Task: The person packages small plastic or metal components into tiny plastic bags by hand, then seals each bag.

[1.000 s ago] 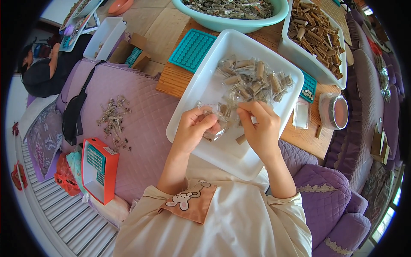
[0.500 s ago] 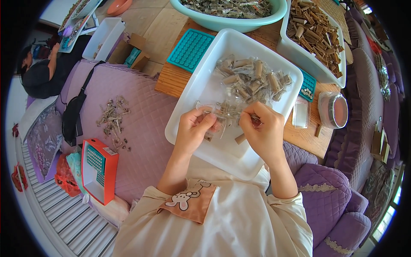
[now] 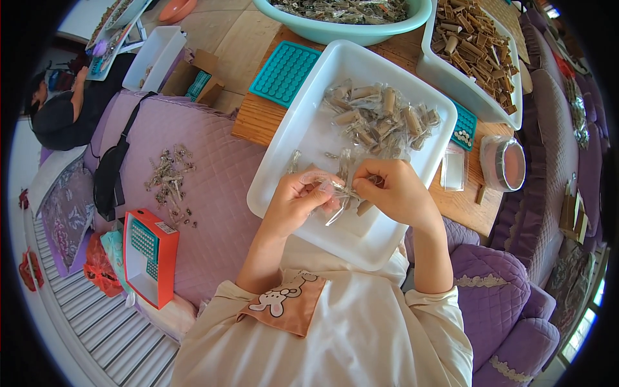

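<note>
Over the near part of a white plastic tray, my left hand pinches a small transparent plastic bag. My right hand has its thumb and fingertips closed at the bag's right end. Whatever lies between those fingertips is too small and covered to name. Beneath the right fingers, part of a brown tube shows. Beyond both hands, a pile of brown tubes in transparent bags fills the tray's far half. One small filled bag leans near the tray's left wall.
A teal basin of small bagged pieces stands behind the tray. To the right are a bin of brown tubes, a round container and a teal mould with white discs. An orange-red box sits left. Another person is far left.
My right hand has shifted left, bringing its fingertips against the bag in my left hand. The bag's loose film has changed shape between my hands.
</note>
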{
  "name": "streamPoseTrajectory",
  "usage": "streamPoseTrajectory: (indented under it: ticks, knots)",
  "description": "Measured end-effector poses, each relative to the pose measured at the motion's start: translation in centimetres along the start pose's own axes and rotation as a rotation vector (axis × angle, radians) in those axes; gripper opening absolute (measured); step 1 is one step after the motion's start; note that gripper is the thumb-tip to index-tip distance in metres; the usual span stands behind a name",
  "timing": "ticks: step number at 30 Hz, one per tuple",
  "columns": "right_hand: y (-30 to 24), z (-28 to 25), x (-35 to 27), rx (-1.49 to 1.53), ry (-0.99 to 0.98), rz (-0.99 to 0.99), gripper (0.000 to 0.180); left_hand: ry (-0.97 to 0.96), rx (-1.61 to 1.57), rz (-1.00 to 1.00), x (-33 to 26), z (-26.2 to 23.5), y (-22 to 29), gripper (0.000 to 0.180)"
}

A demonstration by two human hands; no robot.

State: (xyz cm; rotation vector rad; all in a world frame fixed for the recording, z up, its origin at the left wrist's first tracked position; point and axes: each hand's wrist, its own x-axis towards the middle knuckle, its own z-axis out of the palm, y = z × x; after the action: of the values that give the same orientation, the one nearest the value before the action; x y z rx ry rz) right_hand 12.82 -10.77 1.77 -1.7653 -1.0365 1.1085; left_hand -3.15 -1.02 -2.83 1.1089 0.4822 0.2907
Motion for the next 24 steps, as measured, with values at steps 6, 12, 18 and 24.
streamPoseTrajectory:
  ticks: [6, 12, 18, 24]
  knots:
    - [0.0, -0.8, -0.2, -0.114, 0.095, -0.038, 0.008, 0.056, -0.105, -0.079, 0.0, 0.0, -0.1, 0.017]
    - [0.3, -1.4, -0.7, -0.049, 0.179, -0.032, 0.009, 0.126, -0.109, -0.107, -0.2, -0.3, -0.2, 0.019]
    - [0.3, -0.6, -1.5, -0.015, 0.319, -0.176, 0.006, 0.091, -0.118, -0.101, -0.1, -0.1, -0.5, 0.020]
    - [-0.4, -0.2, -2.3, -0.015, 0.362, -0.169, 0.005, 0.064, -0.213, -0.102, -0.1, 0.5, -0.4, 0.023]
